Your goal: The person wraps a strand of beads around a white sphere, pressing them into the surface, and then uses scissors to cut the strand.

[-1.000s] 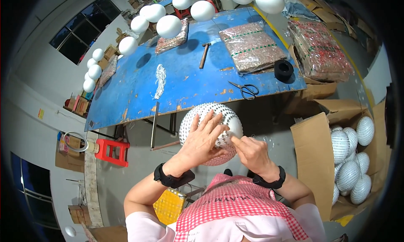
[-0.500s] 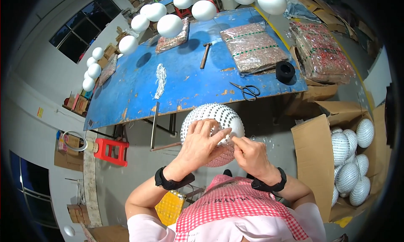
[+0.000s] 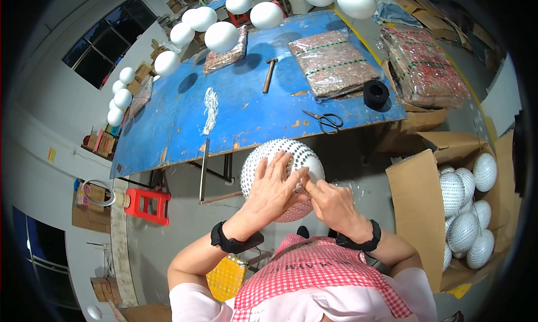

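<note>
A large white foam ball (image 3: 314,161) covered in rows of small silvery studs is in front of my apron, just off the table's near edge. A smooth bare patch shows on its right side. My left hand (image 3: 269,187) grips the ball from above, its fingers spread over the studs and its thumb reaching toward the right hand. My right hand (image 3: 335,203) is closed in a pinch against the ball's right side, by the tip of the left thumb. Whatever lies between those fingers is too small or hidden to make out. The ball's underside is partly covered by my hands.
On the blue table (image 3: 185,120) lie scissors (image 3: 325,121), a hammer (image 3: 270,75), black tape (image 3: 376,94), a white string bundle (image 3: 210,112) and wrapped packs (image 3: 333,64). White balls (image 3: 221,37) stand beyond. A carton (image 3: 417,210) of studded balls is at right, a red stool (image 3: 147,206) at left.
My left fingers have spread and lifted slightly on the ball. My right hand has shifted a little left, still pinched at the ball's side. The whole view has moved slightly.
</note>
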A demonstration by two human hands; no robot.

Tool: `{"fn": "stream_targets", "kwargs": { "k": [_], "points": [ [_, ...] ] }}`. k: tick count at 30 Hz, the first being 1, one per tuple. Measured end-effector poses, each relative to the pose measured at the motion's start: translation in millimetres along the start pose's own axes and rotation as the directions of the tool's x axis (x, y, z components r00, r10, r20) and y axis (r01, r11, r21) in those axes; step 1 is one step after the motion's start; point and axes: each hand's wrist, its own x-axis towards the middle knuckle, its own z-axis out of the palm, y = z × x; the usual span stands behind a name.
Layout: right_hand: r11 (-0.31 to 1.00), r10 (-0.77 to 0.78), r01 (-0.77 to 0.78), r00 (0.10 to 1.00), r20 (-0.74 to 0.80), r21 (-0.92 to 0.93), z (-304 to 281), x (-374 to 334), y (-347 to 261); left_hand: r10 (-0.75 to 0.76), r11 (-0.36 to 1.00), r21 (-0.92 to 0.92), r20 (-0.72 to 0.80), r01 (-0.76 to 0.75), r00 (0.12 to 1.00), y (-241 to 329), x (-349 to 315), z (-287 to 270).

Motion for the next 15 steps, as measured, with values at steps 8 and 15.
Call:
{"fn": "stream_targets", "kwargs": {
  "k": [8,15],
  "points": [
    [0.999,-0.033,0.034,0.993,-0.118,0.011,-7.6,-3.8,4.6,-0.006,0.991,-0.131,0.009,0.007,1.0,-14.1,7.4,-16.2],
    [0.996,-0.064,0.058,0.993,-0.098,-0.066,-2.6,-1.3,6.5,0.041,0.999,-0.019,0.045,-0.04,0.998,-17.8,11.5,-8.8]
  ]
}}
